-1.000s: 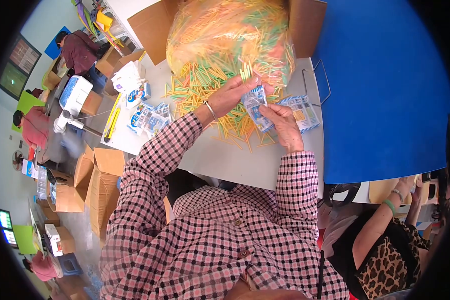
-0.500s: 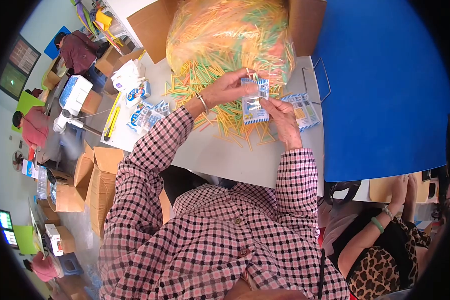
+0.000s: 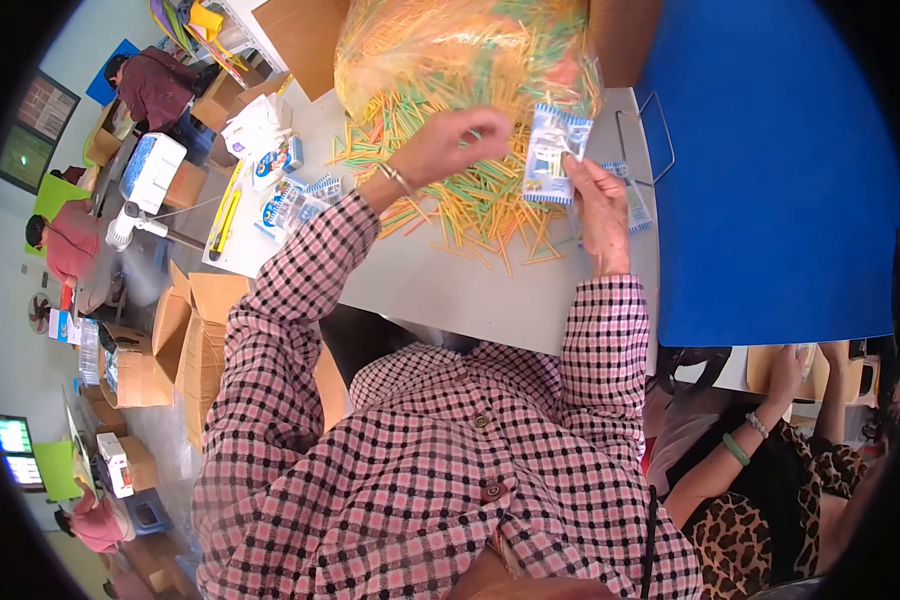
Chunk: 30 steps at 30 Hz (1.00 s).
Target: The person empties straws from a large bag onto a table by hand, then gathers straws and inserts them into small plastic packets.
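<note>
My right hand (image 3: 602, 205) grips a small packet (image 3: 550, 160) with blue striped ends and a see-through middle, pinched at its right edge. The packet is upright, and pale shapes show inside it. To its left, above loose sticks, hovers my left hand (image 3: 453, 143), slightly blurred, fingers loosely curled and apart from the packet; I see nothing in it. Thin orange, yellow and green sticks (image 3: 470, 225) lie piled on the table (image 3: 450, 300). Behind them bulges a clear plastic bag (image 3: 450, 50) full of the same sticks. Another packet (image 3: 638, 205) lies partly hidden behind my right hand.
On the left side lie white-and-blue packages (image 3: 285, 210) and a yellow cutter knife (image 3: 228, 215). A cardboard box (image 3: 625, 40) surrounds the bag. A blue board (image 3: 770, 180) is at right, with a co-worker's arm (image 3: 715, 465) below. Cardboard boxes (image 3: 205, 350) stand on the floor.
My left hand has let go of the packet and moved slightly left. My right hand has carried the packet up and to the right. The view has shifted a little.
</note>
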Available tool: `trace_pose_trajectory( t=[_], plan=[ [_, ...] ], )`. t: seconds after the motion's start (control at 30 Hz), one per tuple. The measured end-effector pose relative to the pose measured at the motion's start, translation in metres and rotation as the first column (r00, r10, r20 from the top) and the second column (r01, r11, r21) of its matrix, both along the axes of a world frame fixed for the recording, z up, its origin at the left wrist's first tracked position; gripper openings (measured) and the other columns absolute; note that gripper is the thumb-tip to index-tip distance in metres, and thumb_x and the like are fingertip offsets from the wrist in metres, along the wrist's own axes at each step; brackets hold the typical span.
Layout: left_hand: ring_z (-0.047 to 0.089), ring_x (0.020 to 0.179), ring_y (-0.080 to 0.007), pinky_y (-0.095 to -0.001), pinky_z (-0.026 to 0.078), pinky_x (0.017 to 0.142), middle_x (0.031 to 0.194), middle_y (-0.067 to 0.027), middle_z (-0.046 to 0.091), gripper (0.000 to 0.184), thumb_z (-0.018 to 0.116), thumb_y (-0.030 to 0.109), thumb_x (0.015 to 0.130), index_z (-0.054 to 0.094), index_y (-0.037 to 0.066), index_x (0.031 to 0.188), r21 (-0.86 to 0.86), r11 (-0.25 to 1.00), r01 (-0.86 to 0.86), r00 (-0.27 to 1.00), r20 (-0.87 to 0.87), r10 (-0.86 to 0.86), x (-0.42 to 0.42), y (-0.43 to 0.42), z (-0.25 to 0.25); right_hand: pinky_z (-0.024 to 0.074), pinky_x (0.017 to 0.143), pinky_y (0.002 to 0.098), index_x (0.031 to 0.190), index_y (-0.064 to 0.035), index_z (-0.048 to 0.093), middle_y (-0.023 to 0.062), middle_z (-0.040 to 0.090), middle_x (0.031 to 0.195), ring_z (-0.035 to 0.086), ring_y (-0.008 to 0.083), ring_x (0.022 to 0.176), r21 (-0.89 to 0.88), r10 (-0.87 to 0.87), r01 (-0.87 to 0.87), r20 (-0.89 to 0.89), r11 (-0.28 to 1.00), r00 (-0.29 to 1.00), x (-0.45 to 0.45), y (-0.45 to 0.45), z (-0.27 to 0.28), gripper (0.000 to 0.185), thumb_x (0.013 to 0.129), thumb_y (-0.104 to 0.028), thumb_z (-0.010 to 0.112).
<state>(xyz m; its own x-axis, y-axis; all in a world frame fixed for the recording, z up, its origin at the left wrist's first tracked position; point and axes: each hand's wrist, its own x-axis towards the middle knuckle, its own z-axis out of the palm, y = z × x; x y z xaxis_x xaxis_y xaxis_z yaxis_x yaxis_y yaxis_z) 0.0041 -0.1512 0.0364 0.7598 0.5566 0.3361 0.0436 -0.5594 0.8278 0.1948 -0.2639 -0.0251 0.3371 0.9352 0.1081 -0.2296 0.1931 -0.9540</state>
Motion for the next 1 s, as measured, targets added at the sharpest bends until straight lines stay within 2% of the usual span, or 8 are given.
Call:
trace_pose_trajectory(
  t=[0.07, 0.1, 0.23, 0.37, 0.53, 0.7, 0.8, 1.0],
  plan=[
    [0.057, 0.090, -0.0224, -0.0342, 0.046, 0.080, 0.095, -0.0070, 0.060, 0.021, 0.063, 0.015, 0.080, 0.060, 0.006, 0.099, 0.596, 0.788, 0.157, 0.971, -0.238, -0.013, -0.010, -0.005, -0.005, 0.0424, 0.068, 0.0196, 0.098, -0.0016, 0.066, -0.0004, 0.064, 0.084, 0.054, 0.0055, 0.073, 0.047, -0.046, 0.049, -0.067, 0.998, 0.997, -0.001, -0.003, 0.011, 0.023, 0.085, -0.021, 0.063],
    [0.052, 0.095, -0.0270, -0.0385, 0.043, 0.081, 0.096, -0.0083, 0.057, 0.025, 0.066, 0.012, 0.072, 0.060, 0.007, 0.096, 0.626, 0.729, 0.277, 0.925, -0.380, -0.025, -0.013, -0.008, -0.007, 0.0425, 0.068, 0.0195, 0.098, -0.0017, 0.066, -0.0004, 0.064, 0.084, 0.054, 0.0056, 0.074, 0.070, -0.067, 0.074, -0.101, 0.995, 0.993, -0.002, -0.004, 0.013, 0.024, 0.084, -0.021, 0.063],
    [0.049, 0.097, -0.0252, -0.0397, 0.041, 0.079, 0.098, -0.0069, 0.053, 0.017, 0.065, 0.011, 0.070, 0.060, 0.006, 0.085, 0.790, 0.585, 0.184, 0.896, -0.379, 0.230, -0.013, -0.026, -0.021, 0.0414, 0.067, 0.0188, 0.098, -0.0021, 0.066, -0.0010, 0.064, 0.084, 0.053, 0.0047, 0.073, 0.044, -0.063, 0.065, -0.038, 0.997, 0.997, -0.003, -0.003, 0.013, 0.024, 0.084, -0.021, 0.063],
    [0.045, 0.100, -0.0252, -0.0395, 0.041, 0.077, 0.103, -0.0063, 0.050, 0.010, 0.064, 0.011, 0.069, 0.058, 0.006, 0.075, 0.788, 0.576, 0.218, 0.808, -0.477, 0.345, 0.002, -0.025, -0.037, 0.0400, 0.064, 0.0183, 0.098, -0.0024, 0.066, -0.0018, 0.064, 0.083, 0.052, 0.0035, 0.071, 0.042, -0.028, 0.029, -0.010, 0.999, 1.000, -0.002, -0.004, 0.008, 0.023, 0.084, -0.021, 0.063],
    [0.050, 0.091, -0.0236, -0.0377, 0.041, 0.073, 0.094, -0.0060, 0.053, 0.010, 0.064, 0.011, 0.070, 0.056, 0.005, 0.069, 0.815, 0.557, 0.162, 0.860, -0.393, 0.326, 0.006, -0.019, -0.045, 0.0384, 0.063, 0.0178, 0.097, -0.0025, 0.066, -0.0021, 0.064, 0.083, 0.050, 0.0025, 0.069, 0.056, -0.020, 0.019, 0.027, 0.998, 0.999, -0.001, -0.006, 0.010, 0.023, 0.084, -0.022, 0.063],
    [0.054, 0.065, -0.0182, -0.0311, 0.042, 0.060, 0.065, -0.0044, 0.053, 0.011, 0.063, 0.010, 0.074, 0.056, 0.003, 0.071, 0.648, 0.761, -0.023, 0.986, -0.111, 0.123, 0.003, 0.004, -0.032, 0.0384, 0.064, 0.0185, 0.097, -0.0016, 0.066, -0.0028, 0.063, 0.081, 0.049, 0.0027, 0.069, 0.048, -0.034, 0.031, 0.058, 0.998, 0.998, 0.001, -0.001, 0.001, 0.024, 0.085, -0.022, 0.063],
    [0.050, 0.062, -0.0094, -0.0258, 0.040, 0.057, 0.062, -0.0015, 0.051, 0.017, 0.062, 0.013, 0.081, 0.055, 0.002, 0.070, 0.136, 0.979, -0.151, 0.960, -0.216, 0.178, -0.001, 0.011, -0.002, 0.0384, 0.065, 0.0190, 0.096, -0.0012, 0.066, -0.0031, 0.062, 0.079, 0.049, 0.0028, 0.068, 0.049, -0.055, 0.050, 0.097, 0.998, 0.994, -0.001, 0.000, 0.000, 0.024, 0.085, -0.022, 0.062],
    [0.047, 0.065, -0.0051, -0.0211, 0.039, 0.063, 0.069, 0.0035, 0.054, 0.015, 0.062, 0.017, 0.083, 0.062, 0.003, 0.076, -0.258, 0.948, -0.186, 0.970, 0.104, 0.219, 0.010, 0.005, 0.036, 0.0380, 0.064, 0.0199, 0.092, -0.0021, 0.068, -0.0040, 0.060, 0.075, 0.047, 0.0031, 0.067, 0.015, 0.019, -0.022, 0.205, 1.000, 0.979, -0.010, -0.007, 0.013, 0.021, 0.084, -0.021, 0.063]
  ],
)
